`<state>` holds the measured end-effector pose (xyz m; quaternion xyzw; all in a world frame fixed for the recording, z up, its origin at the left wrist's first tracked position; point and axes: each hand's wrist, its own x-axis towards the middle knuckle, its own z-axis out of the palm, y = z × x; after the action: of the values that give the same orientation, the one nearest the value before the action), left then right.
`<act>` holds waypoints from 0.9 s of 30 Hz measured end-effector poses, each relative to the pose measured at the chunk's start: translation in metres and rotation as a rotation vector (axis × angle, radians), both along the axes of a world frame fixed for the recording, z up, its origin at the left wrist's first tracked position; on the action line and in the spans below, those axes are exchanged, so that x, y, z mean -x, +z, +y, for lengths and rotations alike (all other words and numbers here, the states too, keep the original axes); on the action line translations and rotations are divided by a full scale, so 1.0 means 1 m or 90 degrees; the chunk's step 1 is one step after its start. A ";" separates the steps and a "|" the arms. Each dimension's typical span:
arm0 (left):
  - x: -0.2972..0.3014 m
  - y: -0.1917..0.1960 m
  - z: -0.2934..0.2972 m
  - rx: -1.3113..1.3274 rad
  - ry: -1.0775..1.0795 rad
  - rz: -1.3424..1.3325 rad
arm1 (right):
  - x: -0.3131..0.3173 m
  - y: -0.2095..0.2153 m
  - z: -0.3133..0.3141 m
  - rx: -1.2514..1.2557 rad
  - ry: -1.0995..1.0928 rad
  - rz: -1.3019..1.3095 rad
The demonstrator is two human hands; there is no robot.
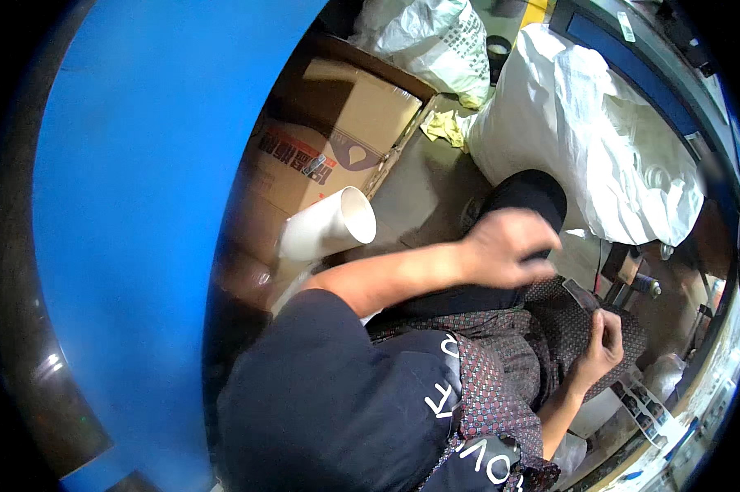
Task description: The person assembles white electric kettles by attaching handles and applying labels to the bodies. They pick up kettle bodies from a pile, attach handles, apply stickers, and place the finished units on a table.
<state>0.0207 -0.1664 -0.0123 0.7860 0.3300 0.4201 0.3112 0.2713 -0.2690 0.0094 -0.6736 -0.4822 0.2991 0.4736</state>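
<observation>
Left hand: blurred; its forearm reaches rightward, fingers bent, thumb and fingertips apart. Right hand: its forearm rises from the lower edge, fingers curled; the grip is clamped on the near end of a dark flat strip. Strip: projects up and leftward from the right grip, above the patterned garment; free end near the left hand.

Black fisheye rim, bent edges; left grip motion-blurred; white sack bright; carton part-shadowed.

The left hand is blurred, its finger outlines indistinct.
</observation>
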 end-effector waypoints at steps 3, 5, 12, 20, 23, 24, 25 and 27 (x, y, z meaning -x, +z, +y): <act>0.080 -0.039 0.029 -0.080 0.273 0.154 | -0.013 -0.007 0.001 0.035 -0.018 0.009; 0.155 -0.089 0.032 -0.008 0.432 0.392 | -0.009 -0.012 -0.001 0.036 -0.007 -0.011; 0.323 -0.138 -0.061 0.749 0.486 0.955 | -0.002 -0.014 -0.009 -0.038 0.090 -0.172; 0.216 0.110 -0.011 0.334 0.284 0.548 | -0.021 0.011 -0.023 0.019 0.037 0.186; 0.131 0.212 -0.056 -0.103 0.272 0.397 | -0.019 0.029 -0.021 -0.106 0.069 0.233; 0.120 0.220 -0.064 -0.204 0.276 0.300 | -0.019 0.032 -0.023 -0.151 0.055 0.256; 0.107 0.227 -0.070 -0.303 0.279 0.198 | -0.020 0.032 -0.026 -0.169 0.052 0.242; 0.074 0.233 -0.082 -0.359 0.244 0.085 | -0.022 0.041 -0.038 -0.191 0.043 0.258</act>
<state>-0.0529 -0.2479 0.2206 0.7907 0.3620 0.4931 -0.0248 0.2936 -0.3067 0.0505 -0.5054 -0.4389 0.3689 0.6449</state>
